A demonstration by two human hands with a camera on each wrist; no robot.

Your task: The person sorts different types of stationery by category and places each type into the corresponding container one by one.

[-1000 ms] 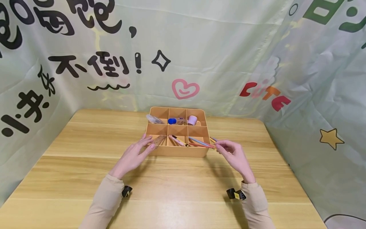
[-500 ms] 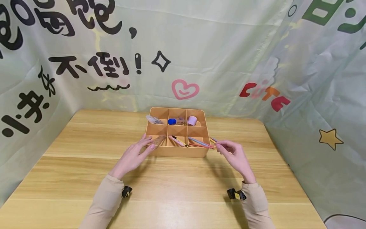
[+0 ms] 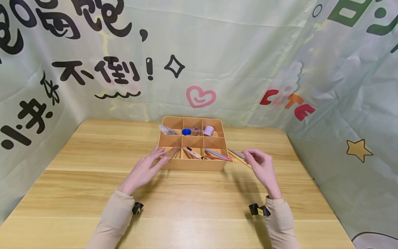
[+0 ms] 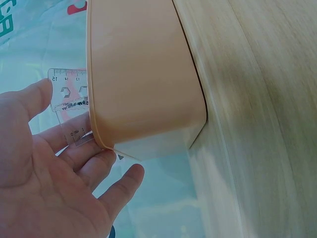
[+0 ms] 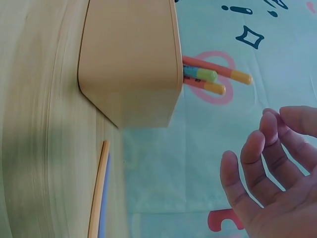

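Note:
A tan six-compartment organizer box stands toward the back of the table. My left hand rests at its front left corner, fingers mostly straight. Beside those fingers a clear plastic ruler leans out of the front left compartment. To the box's right, my right hand is raised with fingers loosely bent; nothing shows between them in the right wrist view. Slim coloured sticks, pens or pencils, poke out of the front right compartment. Two more, one yellow-orange and one blue-violet, lie on the table near that hand.
A pink pen and a black-yellow pencil lean in the front middle compartment. Behind are a clear item, a blue-capped bottle and a lilac cylinder. A printed cloth hangs behind the table.
My right hand has moved right, away from the sticks jutting out of the box, uncovering more of the two sticks on the table. The left hand stays in place.

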